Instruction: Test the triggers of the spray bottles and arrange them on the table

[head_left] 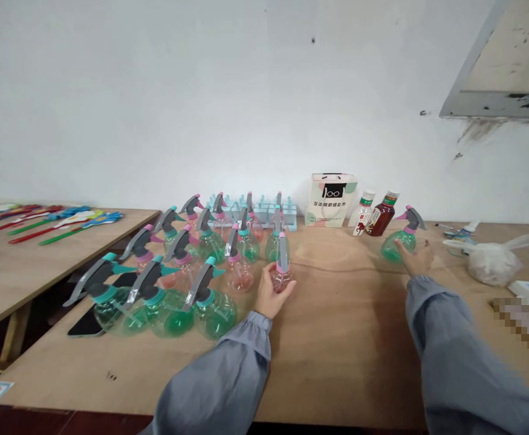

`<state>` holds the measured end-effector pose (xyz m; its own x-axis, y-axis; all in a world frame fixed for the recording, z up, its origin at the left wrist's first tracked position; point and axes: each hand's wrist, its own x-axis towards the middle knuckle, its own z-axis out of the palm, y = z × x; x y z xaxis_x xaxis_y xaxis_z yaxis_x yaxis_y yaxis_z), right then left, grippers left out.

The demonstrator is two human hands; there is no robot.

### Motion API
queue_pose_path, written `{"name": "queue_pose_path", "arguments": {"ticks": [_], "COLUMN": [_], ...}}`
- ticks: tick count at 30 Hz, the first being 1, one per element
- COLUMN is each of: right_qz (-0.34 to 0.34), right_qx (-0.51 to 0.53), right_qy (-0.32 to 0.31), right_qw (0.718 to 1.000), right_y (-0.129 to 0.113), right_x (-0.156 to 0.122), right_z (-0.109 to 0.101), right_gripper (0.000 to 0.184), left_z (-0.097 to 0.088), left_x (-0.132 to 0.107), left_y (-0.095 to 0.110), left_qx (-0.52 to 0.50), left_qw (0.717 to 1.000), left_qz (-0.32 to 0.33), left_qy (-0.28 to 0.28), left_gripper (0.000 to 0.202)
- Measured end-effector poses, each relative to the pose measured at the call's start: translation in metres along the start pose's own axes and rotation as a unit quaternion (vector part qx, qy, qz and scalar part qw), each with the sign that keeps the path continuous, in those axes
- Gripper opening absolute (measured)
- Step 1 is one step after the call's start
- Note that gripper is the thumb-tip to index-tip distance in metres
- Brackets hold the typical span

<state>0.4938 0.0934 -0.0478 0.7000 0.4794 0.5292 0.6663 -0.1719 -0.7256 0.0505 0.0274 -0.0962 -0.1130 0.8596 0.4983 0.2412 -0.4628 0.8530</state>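
Note:
My left hand point(269, 295) is closed around the small pink body of a spray bottle point(282, 266) with a grey and pink trigger head, upright at the right end of the rows. Far to the right, my right hand point(416, 258) grips a spray bottle point(393, 246) with a green body and a grey and pink head. To the left of my left hand stand several more spray bottles in rows. A green one point(216, 313) with a teal collar is in the front row, and a pink one point(240, 277) is just behind it.
Light blue racks point(241, 212), a paper bag point(331, 208), a white bottle point(363, 214) and a red sauce bottle point(382, 216) stand by the wall. A knotted plastic bag point(491, 263) lies at right, a phone point(85, 323) at left. Colourful hand-shaped sticks point(80, 226) cover another table.

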Motion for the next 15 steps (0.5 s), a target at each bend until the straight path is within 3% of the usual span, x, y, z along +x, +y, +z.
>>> {"name": "queue_pose_path", "arguments": {"ticks": [2,4,6,9,12,15], "right_qz": [-0.022,-0.118,-0.229,-0.326,-0.279,-0.213], "right_qx": [0.041,0.126,0.208,0.280,0.349,0.399], "right_qy": [0.054,0.055,-0.052,-0.290,-0.413,-0.453], "right_qw": [0.997,0.983,0.950,0.855,0.794,0.768], "right_y": [-0.010,-0.027,-0.052,-0.097,-0.139,-0.163], "right_x": [-0.021,-0.053,-0.093,-0.155,-0.196,-0.208], "right_z": [-0.003,-0.006,-0.008,-0.011,-0.014,-0.014], "right_gripper": [0.084,0.073,0.071,0.084,0.084,0.065], "left_z": [0.002,0.008,0.017,0.033,0.044,0.043], "left_x": [-0.002,-0.007,-0.016,-0.034,-0.052,-0.056], "left_y": [0.003,0.006,0.011,0.018,0.023,0.022], "left_qx": [0.001,0.006,0.012,0.033,0.085,0.095], "left_qw": [1.000,1.000,0.999,0.997,0.992,0.988], "left_qz": [-0.003,0.006,0.026,0.050,0.064,0.083], "left_qy": [0.000,-0.010,-0.030,-0.056,-0.065,-0.091], "left_gripper": [0.065,0.069,0.071,0.072,0.078,0.089]}}
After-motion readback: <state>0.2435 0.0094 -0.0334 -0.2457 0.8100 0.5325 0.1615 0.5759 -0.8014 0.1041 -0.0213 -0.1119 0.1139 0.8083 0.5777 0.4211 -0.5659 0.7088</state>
